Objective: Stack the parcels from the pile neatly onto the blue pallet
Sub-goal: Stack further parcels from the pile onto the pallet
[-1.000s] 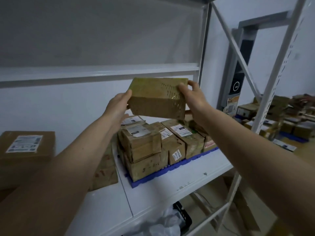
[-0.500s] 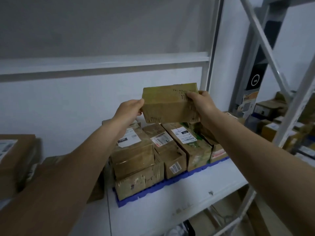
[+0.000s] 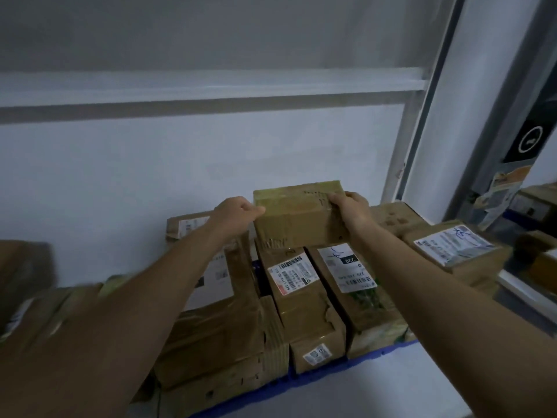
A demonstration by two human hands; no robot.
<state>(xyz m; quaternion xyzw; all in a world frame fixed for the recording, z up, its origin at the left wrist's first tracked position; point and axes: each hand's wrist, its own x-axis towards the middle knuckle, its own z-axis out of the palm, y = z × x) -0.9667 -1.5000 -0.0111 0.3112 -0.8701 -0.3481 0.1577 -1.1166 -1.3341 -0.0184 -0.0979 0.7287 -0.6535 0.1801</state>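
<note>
— Two hands on one parcel [image 3: 297, 218]? Where is it?
— Yes: left hand [image 3: 238, 213] grips its left end, right hand [image 3: 351, 206] curls round its right end, at the back of the stack on the blue pallet [image 3: 319, 380].
— Any readable writing?
— One white label [image 3: 346, 268] under it shows "220" on a black patch; the barcode label [image 3: 291, 274] beside it is too small to read.

White shelf [image 3: 376, 396] carries the blue pallet [image 3: 355, 362], perhaps loose parcels [image 3: 458, 251] too.
</note>
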